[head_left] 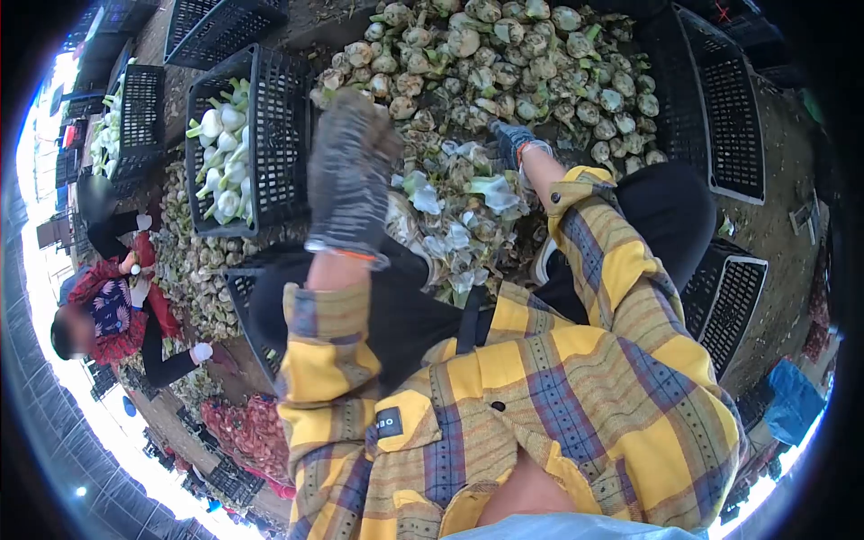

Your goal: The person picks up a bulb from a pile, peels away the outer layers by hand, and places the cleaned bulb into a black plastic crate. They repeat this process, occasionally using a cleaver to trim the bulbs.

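Note:
My left hand (353,175), in a dark striped knit glove with a dirt-browned front, is raised near the camera. Its fingers look curled; blur hides anything in them. My right hand (517,142), in a blue-grey glove, reaches to the near edge of a heap of garlic bulbs (540,67). Its fingers look apart, with nothing visible in them. The heaped bulbs are soil-stained, with short green stems. Between my feet lie pale peeled skins (459,238). Left of my left hand stands a black crate (279,135) holding cleaned white bulbs (225,157).
Another person (112,297) sits at the left beside more bulbs (193,243). Black crates (720,108) stand at the right, with another crate (731,301) beside my knee. Red mesh sacks (252,432) lie at lower left. A blue sheet (792,400) is at far right.

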`<state>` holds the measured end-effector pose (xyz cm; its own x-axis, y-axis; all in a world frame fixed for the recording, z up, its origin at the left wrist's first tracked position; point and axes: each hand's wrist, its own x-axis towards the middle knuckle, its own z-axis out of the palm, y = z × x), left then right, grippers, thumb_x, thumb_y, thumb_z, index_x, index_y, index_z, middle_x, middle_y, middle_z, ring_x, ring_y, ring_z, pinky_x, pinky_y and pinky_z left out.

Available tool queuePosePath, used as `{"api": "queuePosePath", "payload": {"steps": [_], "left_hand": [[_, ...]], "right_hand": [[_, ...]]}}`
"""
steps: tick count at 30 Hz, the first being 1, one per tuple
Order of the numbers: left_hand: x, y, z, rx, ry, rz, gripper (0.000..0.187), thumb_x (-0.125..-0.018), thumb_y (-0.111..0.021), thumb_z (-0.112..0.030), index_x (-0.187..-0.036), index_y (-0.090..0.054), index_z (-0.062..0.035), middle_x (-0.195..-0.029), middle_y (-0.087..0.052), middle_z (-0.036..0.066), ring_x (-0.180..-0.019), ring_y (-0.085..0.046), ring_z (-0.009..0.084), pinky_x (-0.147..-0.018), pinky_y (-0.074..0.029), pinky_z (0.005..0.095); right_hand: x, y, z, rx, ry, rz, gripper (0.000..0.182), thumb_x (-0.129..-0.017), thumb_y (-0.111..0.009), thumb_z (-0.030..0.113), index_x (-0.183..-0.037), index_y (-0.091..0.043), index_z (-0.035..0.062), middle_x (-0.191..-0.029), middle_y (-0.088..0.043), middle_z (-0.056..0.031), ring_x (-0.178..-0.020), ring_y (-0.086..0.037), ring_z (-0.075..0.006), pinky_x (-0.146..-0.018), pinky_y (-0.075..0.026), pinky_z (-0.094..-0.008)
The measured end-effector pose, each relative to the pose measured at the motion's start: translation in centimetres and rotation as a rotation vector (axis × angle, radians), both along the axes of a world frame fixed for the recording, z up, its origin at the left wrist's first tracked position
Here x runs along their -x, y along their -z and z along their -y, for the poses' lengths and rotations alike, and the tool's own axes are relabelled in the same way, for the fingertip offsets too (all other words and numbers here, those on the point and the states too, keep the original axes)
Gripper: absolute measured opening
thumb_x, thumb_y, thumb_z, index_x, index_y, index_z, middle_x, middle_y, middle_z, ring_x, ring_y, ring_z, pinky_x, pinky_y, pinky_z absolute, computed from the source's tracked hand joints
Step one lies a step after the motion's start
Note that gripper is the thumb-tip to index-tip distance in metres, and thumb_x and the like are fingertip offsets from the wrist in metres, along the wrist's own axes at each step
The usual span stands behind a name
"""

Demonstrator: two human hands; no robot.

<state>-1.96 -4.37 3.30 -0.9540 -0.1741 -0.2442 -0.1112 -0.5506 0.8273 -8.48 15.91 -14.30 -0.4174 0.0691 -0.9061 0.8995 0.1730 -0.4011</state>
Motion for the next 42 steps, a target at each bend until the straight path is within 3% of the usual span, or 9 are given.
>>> {"api": "queuePosePath", "payload": {"steps": [3, 11, 16, 18, 23, 26, 27, 34, 42], "left_hand": [[0.1, 2.6, -0.5, -0.068, -0.007, 0.289, 0.037, -0.085, -0.054, -0.021, -0.118, -0.043, -0.0066, -0.105, -0.052, 0.006, -0.093, -0.053, 0.0165, -0.078, -0.047, 0.0296], [-0.5, 3.0, 0.0, 0.020, -0.014, 0.337, 0.034, -0.086, -0.052, -0.024, -0.114, -0.048, -0.0060, -0.103, -0.055, 0.006, -0.094, -0.054, 0.0200, -0.080, -0.044, 0.0349], [-0.5, 3.5, 0.0, 0.051, 0.004, 0.341, 0.037, -0.085, -0.053, -0.025, -0.116, -0.047, -0.0062, -0.104, -0.054, 0.006, -0.093, -0.053, 0.0176, -0.081, -0.044, 0.0326], [-0.8, 3.8, -0.2, 0.236, -0.022, 0.320, 0.038, -0.085, -0.053, -0.025, -0.118, -0.046, -0.0059, -0.106, -0.053, 0.006, -0.093, -0.052, 0.0161, -0.083, -0.043, 0.0318], [-1.0, 6.3, -1.2, 0.179, -0.079, 0.233, 0.048, -0.089, -0.047, -0.027, -0.125, -0.035, 0.0001, -0.122, -0.044, 0.011, -0.106, -0.047, 0.0169, -0.089, -0.037, 0.0281], [-1.1, 4.9, -1.6, 0.170, 0.037, 0.534, 0.043, -0.087, -0.041, -0.043, -0.110, -0.049, -0.0085, -0.098, -0.056, 0.007, -0.082, -0.056, 0.0178, -0.072, -0.048, 0.0302], [-0.7, 4.7, -1.6, -0.034, -0.016, 0.321, 0.048, -0.089, -0.042, -0.034, -0.122, -0.036, 0.0005, -0.117, -0.047, 0.013, -0.106, -0.046, 0.0205, -0.090, -0.037, 0.0302], [-1.5, 5.4, -1.6, 0.249, -0.057, 0.045, 0.036, -0.090, -0.039, -0.025, -0.119, -0.042, -0.0033, -0.113, -0.047, 0.009, -0.103, -0.046, 0.0169, -0.088, -0.037, 0.0295], [-2.4, 4.5, -2.0, 0.666, -0.047, -0.314, 0.027, -0.088, -0.042, -0.017, -0.111, -0.046, -0.0016, -0.107, -0.049, 0.010, -0.098, -0.046, 0.0178, -0.089, -0.035, 0.0294]], "right_hand": [[2.1, 16.4, -2.7, 0.244, 0.043, -0.121, 0.049, -0.084, -0.051, 0.036, -0.123, -0.040, 0.0095, -0.116, -0.050, -0.0075, -0.099, -0.051, -0.0262, -0.081, -0.045, -0.0394], [3.6, 15.3, 0.4, 0.236, 0.423, 0.021, 0.032, -0.082, -0.055, 0.036, -0.100, -0.057, 0.0107, -0.093, -0.060, -0.0070, -0.073, -0.058, -0.0213, -0.061, -0.050, -0.0365], [2.9, 11.7, 1.8, -0.510, -0.502, -0.475, 0.042, -0.074, -0.061, 0.032, -0.104, -0.056, 0.0037, -0.093, -0.062, -0.0165, -0.087, -0.059, -0.0289, -0.076, -0.046, -0.0339], [1.1, -0.3, 4.6, -0.332, -0.370, -0.425, 0.047, -0.071, -0.062, 0.032, -0.109, -0.054, 0.0045, -0.098, -0.060, -0.0188, -0.094, -0.056, -0.0333, -0.084, -0.042, -0.0348], [-2.1, -7.5, 6.7, -0.172, -0.484, -1.090, 0.049, -0.071, -0.064, 0.022, -0.112, -0.049, 0.0016, -0.096, -0.060, -0.0184, -0.088, -0.059, -0.0298, -0.078, -0.046, -0.0333], [-4.7, -10.2, 7.3, -0.099, -0.486, -1.384, 0.048, -0.070, -0.066, 0.020, -0.111, -0.049, 0.0017, -0.092, -0.060, -0.0171, -0.086, -0.059, -0.0308, -0.079, -0.046, -0.0335], [-5.7, -12.2, 7.3, -0.133, -0.545, -1.414, 0.045, -0.068, -0.068, 0.017, -0.108, -0.051, 0.0011, -0.091, -0.059, -0.0160, -0.083, -0.060, -0.0275, -0.077, -0.047, -0.0327], [-6.3, -15.7, 3.8, 0.263, -0.247, -0.663, 0.035, -0.081, -0.057, 0.033, -0.091, -0.058, -0.0004, -0.073, -0.060, -0.0057, -0.062, -0.055, -0.0126, -0.055, -0.047, -0.0258], [-5.7, -15.2, 5.3, 0.378, -0.124, -0.596, 0.039, -0.081, -0.058, 0.038, -0.081, -0.058, -0.0004, -0.064, -0.053, -0.0048, -0.053, -0.049, -0.0097, -0.049, -0.043, -0.0244]]}}
